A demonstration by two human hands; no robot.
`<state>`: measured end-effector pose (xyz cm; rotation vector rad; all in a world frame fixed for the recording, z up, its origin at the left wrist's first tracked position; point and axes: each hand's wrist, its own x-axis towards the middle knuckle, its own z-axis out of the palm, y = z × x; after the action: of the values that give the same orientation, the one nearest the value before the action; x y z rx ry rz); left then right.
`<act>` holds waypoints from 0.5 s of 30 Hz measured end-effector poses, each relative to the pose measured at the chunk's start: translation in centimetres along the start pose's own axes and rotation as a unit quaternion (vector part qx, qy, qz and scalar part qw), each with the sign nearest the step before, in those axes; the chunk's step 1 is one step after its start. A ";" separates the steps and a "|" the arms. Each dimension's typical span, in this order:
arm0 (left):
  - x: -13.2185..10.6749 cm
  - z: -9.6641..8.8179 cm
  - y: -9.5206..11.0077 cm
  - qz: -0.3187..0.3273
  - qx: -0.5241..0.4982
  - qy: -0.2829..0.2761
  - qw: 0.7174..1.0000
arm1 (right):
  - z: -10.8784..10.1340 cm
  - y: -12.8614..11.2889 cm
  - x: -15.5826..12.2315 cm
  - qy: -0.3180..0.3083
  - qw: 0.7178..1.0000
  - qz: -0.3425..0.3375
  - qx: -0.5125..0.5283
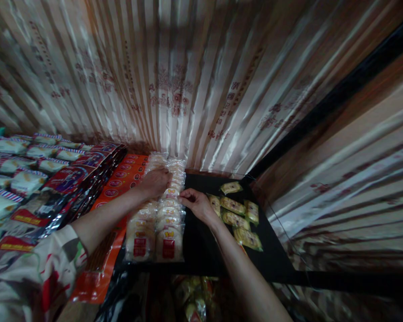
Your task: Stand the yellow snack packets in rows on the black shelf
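Two rows of clear packets of round, pale crackers stand close together on a black shelf (pixel 201 243); the front packets (pixel 169 243) carry red and yellow labels. My left hand (pixel 157 181) reaches over the left row toward the back, its fingers curled down between the rows. What those fingers hold, if anything, is hidden. At the right row's outer side, my right hand (pixel 197 202) pinches the edge of a cracker packet (pixel 171 202) between thumb and fingers. Dim light blurs the fine detail of both hands.
Several small yellow wrapped snacks (pixel 233 205) lie to the right. On the left are orange snack bags (pixel 116 183), dark glossy bags (pixel 63 188) and white striped-top packets (pixel 28 179). A pleated printed curtain (pixel 188 89) hangs behind, and a black bar (pixel 322 103) slants at right.
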<state>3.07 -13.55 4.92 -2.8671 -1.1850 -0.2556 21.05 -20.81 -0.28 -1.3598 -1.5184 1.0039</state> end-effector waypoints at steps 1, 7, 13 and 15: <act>0.0 0.0 0.0 -0.002 -0.001 0.001 1.000 | 0.0 -0.1 0.1 -0.004 1.000 -0.002 -0.013; -0.1 0.1 -0.2 -0.007 -0.013 0.005 1.000 | 1.0 -0.3 0.2 0.076 0.993 -0.037 -0.083; -0.7 0.2 -0.2 -0.003 -0.033 0.033 0.999 | 2.4 -0.4 -0.3 0.151 0.979 -0.035 -0.135; -1.2 0.0 0.0 0.014 -0.041 0.048 0.998 | 2.4 -0.5 -0.4 0.158 0.975 -0.032 -0.154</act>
<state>2.25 -14.38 4.74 -2.9006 -1.1427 -0.4442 18.61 -21.28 -0.63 -1.5881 -1.5007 0.4933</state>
